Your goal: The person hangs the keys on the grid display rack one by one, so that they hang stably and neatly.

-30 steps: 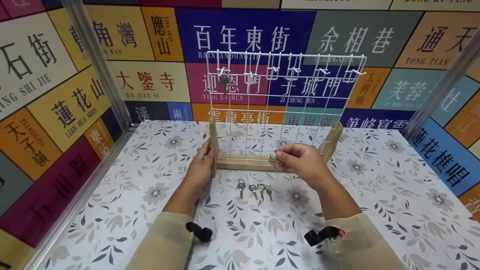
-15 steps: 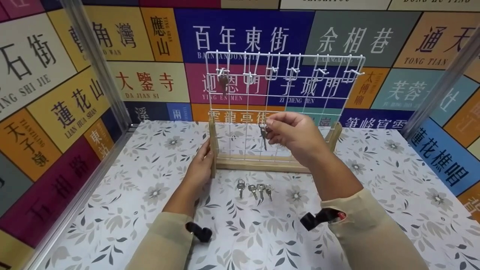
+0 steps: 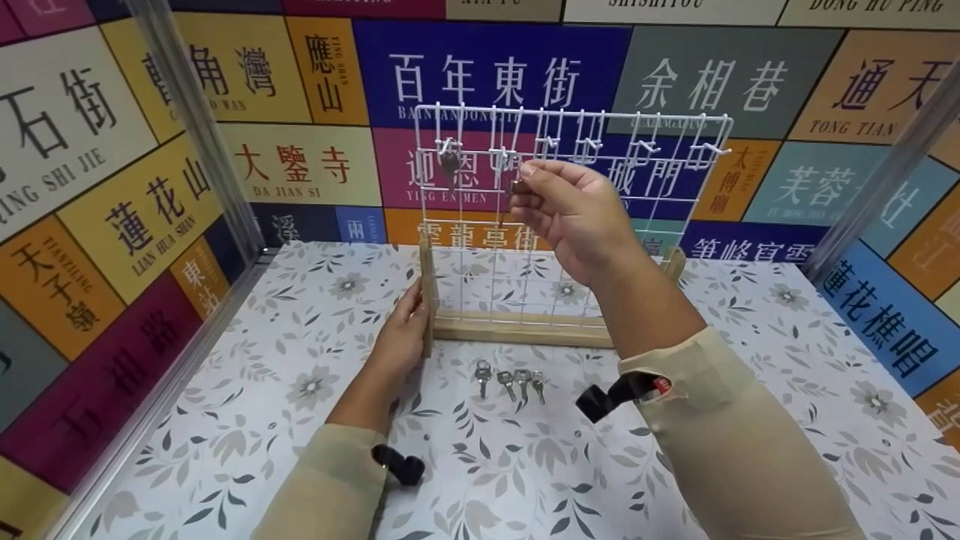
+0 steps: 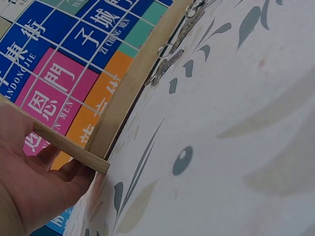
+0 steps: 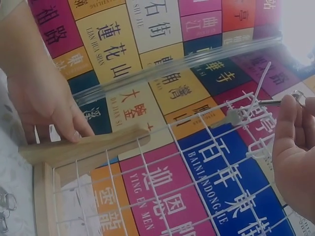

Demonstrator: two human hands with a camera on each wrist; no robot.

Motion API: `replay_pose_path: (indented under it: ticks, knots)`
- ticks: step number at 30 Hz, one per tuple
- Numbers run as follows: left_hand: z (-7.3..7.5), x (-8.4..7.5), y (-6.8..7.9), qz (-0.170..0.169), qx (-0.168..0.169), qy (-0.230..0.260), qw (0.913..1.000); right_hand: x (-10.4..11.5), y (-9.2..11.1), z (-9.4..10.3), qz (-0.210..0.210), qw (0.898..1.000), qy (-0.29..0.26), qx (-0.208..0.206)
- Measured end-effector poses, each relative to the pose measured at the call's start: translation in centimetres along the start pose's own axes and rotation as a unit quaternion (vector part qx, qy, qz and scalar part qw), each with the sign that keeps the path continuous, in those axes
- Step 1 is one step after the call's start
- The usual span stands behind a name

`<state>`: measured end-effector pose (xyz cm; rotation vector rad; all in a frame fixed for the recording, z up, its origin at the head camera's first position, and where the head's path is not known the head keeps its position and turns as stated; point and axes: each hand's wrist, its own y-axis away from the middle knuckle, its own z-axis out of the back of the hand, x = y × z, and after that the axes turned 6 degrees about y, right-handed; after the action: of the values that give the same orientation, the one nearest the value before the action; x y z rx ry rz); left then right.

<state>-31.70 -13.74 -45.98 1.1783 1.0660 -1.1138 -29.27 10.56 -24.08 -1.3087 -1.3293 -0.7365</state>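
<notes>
A white wire grid rack [image 3: 480, 247] stands upright on wooden feet, with several hooks along its upper part. My left hand [image 3: 405, 330] grips the rack's left wooden upright [image 4: 74, 150], thumb on one side and fingers on the other. Pinched between my right thumb and fingertips is a key [image 5: 269, 103] on a small ring [image 5: 298, 94]. That right hand [image 3: 577, 210] is in front of the grid, just right of the second hook [image 3: 503, 156]; the key is mostly hidden in the head view. Another key [image 3: 449, 163] hangs from the leftmost hook.
Several loose keys [image 3: 522, 381] with rings lie in a row on the flower-patterned tabletop [image 3: 315, 480], in front of the rack's wooden base bar [image 3: 517, 330]. Behind the rack rises a wall of coloured sign panels [image 3: 487, 60].
My right hand has risen from near the base bar to hook height, carrying the key up and slightly left. The left hand keeps its grip on the upright.
</notes>
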Motion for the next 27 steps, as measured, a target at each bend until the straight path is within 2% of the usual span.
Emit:
replay_pose_path:
  ticks: [9, 16, 22, 27]
  knots:
    - [0.0, -0.1, 0.2, 0.011, 0.002, 0.019, 0.9998, 0.3, -0.8, -0.6, -0.011, 1.0, -0.023, -0.015]
    - [-0.1, -0.2, 0.3, 0.018, 0.0, 0.024, 0.9995, -0.1, -1.2, -0.4, -0.021, 0.999, -0.013, -0.032]
    - [-0.1, 0.0, 0.3, -0.001, 0.001, 0.023, 0.9997, -0.7, -1.3, 0.2, -0.025, 0.999, 0.0, -0.039]
    - [-0.1, -0.1, 0.2, -0.009, 0.002, 0.02, 0.9998, -1.5, -1.0, 1.2, -0.007, 0.999, 0.023, -0.025]
